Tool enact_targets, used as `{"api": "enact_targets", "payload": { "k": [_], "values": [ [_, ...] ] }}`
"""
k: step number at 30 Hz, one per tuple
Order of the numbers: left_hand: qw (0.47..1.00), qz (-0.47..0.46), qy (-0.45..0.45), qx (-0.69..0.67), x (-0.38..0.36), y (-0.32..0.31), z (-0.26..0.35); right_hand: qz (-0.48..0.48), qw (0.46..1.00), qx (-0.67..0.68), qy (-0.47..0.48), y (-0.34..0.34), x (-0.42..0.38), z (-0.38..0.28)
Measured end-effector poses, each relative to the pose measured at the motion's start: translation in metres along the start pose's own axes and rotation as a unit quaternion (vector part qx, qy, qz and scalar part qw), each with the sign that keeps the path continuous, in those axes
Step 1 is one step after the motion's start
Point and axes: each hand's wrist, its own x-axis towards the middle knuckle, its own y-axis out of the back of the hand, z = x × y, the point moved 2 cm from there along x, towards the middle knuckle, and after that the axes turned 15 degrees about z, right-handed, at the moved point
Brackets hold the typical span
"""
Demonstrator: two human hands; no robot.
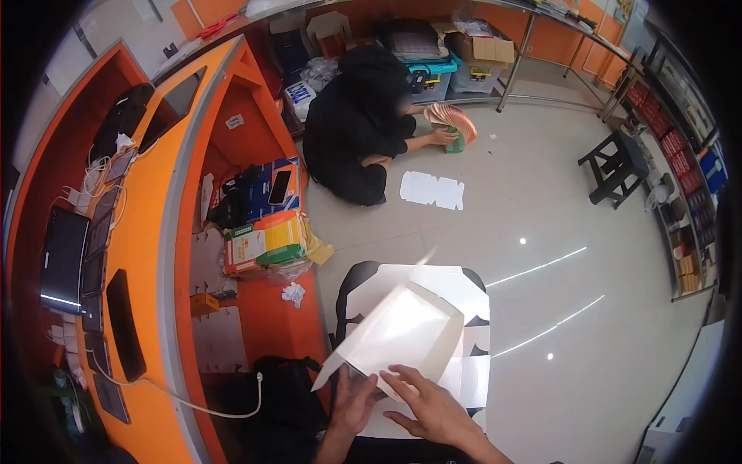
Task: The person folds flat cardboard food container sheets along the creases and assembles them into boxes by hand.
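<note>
A partly folded white cardboard box (406, 329) is tilted up in front of me, with one long flap sticking out at its lower left. My left hand (353, 404) grips the near left edge, thumb on the near side and fingers partly hidden behind the card. At the near edge, my right hand (429, 410) rests its fingertips on the box, fingers spread apart. Beneath lie flat white cardboard blanks (475, 371) with cut tabs, spread over a dark chair-like support (359, 277).
Another person (348, 131) in black sits on the floor, holding a fanned stack of orange-and-green card (452, 124). A white cut sheet (433, 190) lies beside them. To the left runs an orange counter (147, 309) with tablets and a cable. A black stool (616, 166) stands right.
</note>
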Motion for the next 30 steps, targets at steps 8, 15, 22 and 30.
{"api": "enact_targets", "payload": {
  "k": [8, 15, 22, 30],
  "values": [
    [0.994, 0.030, 0.076, -0.074, 0.007, 0.003, 0.011, 0.041, 0.992, -0.010, 0.123, 0.002, -0.022, 0.022],
    [0.992, 0.049, 0.106, -0.057, 0.000, 0.003, 0.004, 0.038, 0.981, -0.035, 0.187, 0.008, -0.020, 0.003],
    [1.000, 0.019, -0.005, -0.019, -0.004, 0.000, -0.006, 0.150, 0.981, -0.036, 0.118, -0.002, -0.011, 0.006],
    [0.998, 0.054, -0.035, -0.004, 0.000, -0.003, -0.010, 0.146, 0.980, -0.046, 0.126, 0.001, -0.012, 0.005]
  ]
}}
